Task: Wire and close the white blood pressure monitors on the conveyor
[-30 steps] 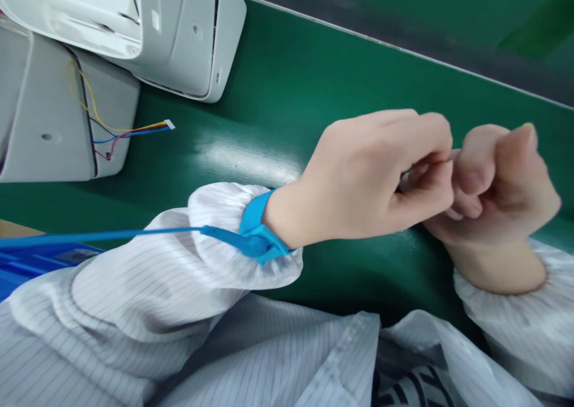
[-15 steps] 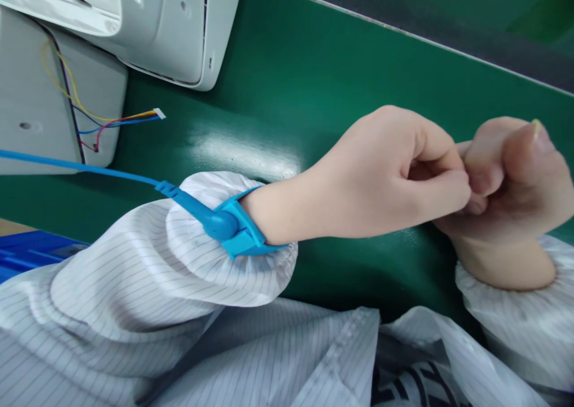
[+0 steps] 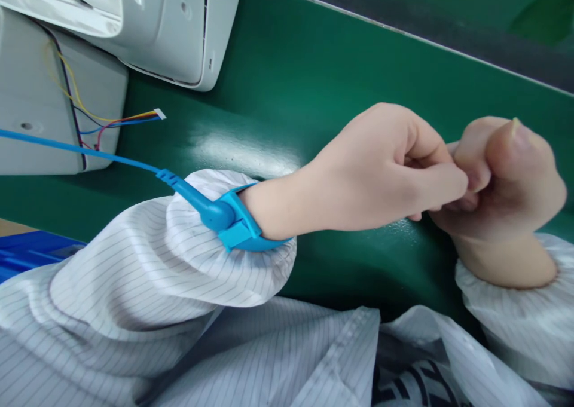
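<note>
My left hand (image 3: pixel 376 168) is closed in a pinch, thumb against the curled forefinger, above the green work surface (image 3: pixel 287 84). Its fingertips meet those of my right hand (image 3: pixel 515 180), which is curled with the thumb bent over. Whatever is between the fingers, if anything, is hidden by them. A blue wrist strap (image 3: pixel 242 222) circles my left wrist over the edge of the striped white sleeve (image 3: pixel 147 263). From it a blue cord (image 3: pixel 112 156) runs off to the left.
Two pale grey plastic housings stand at the upper left, the nearer housing (image 3: pixel 31 96) and the farther housing (image 3: pixel 174 30). Coloured wires with a white connector (image 3: pixel 159 113) stick out of the nearer one. Something blue (image 3: pixel 36 254) lies at the left edge.
Both hands have shifted slightly to the left, fingertips still together. The wrist strap has turned a little, and the cord's left end sits higher.
</note>
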{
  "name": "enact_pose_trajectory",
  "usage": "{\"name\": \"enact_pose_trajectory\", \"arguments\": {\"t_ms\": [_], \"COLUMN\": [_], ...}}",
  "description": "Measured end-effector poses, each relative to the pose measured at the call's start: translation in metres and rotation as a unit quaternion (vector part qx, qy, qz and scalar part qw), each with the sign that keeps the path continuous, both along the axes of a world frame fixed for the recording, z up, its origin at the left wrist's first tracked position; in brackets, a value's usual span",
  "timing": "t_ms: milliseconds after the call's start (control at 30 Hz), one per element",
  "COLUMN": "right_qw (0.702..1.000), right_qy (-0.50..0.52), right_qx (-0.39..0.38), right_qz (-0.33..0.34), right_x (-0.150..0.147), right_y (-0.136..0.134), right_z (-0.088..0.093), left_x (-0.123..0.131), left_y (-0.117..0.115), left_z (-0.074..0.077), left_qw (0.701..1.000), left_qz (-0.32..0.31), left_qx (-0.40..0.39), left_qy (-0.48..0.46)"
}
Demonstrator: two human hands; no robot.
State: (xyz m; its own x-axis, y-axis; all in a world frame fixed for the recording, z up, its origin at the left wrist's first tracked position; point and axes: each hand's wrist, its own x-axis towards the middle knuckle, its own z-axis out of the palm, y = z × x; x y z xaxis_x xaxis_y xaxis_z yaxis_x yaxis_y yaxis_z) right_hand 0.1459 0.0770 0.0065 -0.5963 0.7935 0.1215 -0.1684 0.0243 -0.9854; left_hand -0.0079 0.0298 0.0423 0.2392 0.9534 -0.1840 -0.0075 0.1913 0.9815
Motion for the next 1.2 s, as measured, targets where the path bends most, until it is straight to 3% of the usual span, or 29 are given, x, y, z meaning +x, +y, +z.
{"name": "enact_pose_trajectory", "arguments": {"t_ms": [133, 467, 733, 900, 1033, 1200], "right_qw": [0.999, 0.999, 0.997, 0.988, 0.99, 0.998], "right_qy": [0.01, 0.028, 0.014, -0.018, 0.006, 0.015], "right_qx": [0.033, 0.026, 0.046, 0.076, 0.072, -0.015], "right_qz": [0.006, 0.002, -0.068, -0.133, -0.118, -0.057], "right_x": [0.002, 0.001, -0.004, -0.013, -0.013, -0.007], "right_y": [0.002, -0.002, -0.009, -0.016, -0.015, -0.007], "right_z": [-0.002, -0.004, -0.006, -0.006, -0.008, 0.0], "left_x": [0.0, 0.0, 0.001, 0.004, 0.009, 0.012], "left_y": [0.0, -0.001, 0.002, 0.001, -0.004, -0.01], "left_z": [0.001, -0.002, -0.003, -0.004, -0.007, -0.009], "left_qw": [1.0, 0.999, 0.991, 0.991, 0.989, 0.995], "left_qz": [-0.003, 0.003, 0.025, 0.077, 0.109, 0.044], "left_qx": [-0.011, -0.036, -0.092, -0.079, -0.049, -0.01], "left_qy": [0.002, -0.026, -0.089, -0.075, -0.088, -0.09]}}
